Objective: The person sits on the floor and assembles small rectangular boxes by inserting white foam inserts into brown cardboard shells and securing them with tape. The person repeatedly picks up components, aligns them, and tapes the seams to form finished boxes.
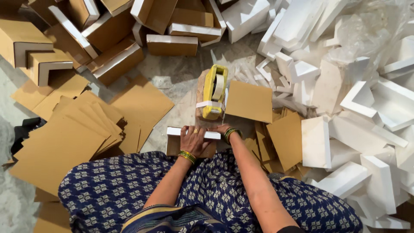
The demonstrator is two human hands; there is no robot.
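A white foam block with brown cardboard on its side (174, 139) lies on the floor just in front of my knees. My left hand (192, 140) presses down on its top, fingers curled over the far edge. My right hand (220, 129) grips the same piece at its right end, with green bangles on the wrist. Just beyond both hands a yellow tape dispenser (213, 91) with a roll of pale tape stands on a small block. A strip of tape hangs across its front.
Flat brown cardboard sheets (64, 138) are stacked at left, and one square (249, 101) lies beside the dispenser. Finished cardboard-and-foam corner pieces (112, 60) pile up at the back left. White foam pieces (362, 112) heap up at right. My patterned blue dress (112, 190) covers my lap.
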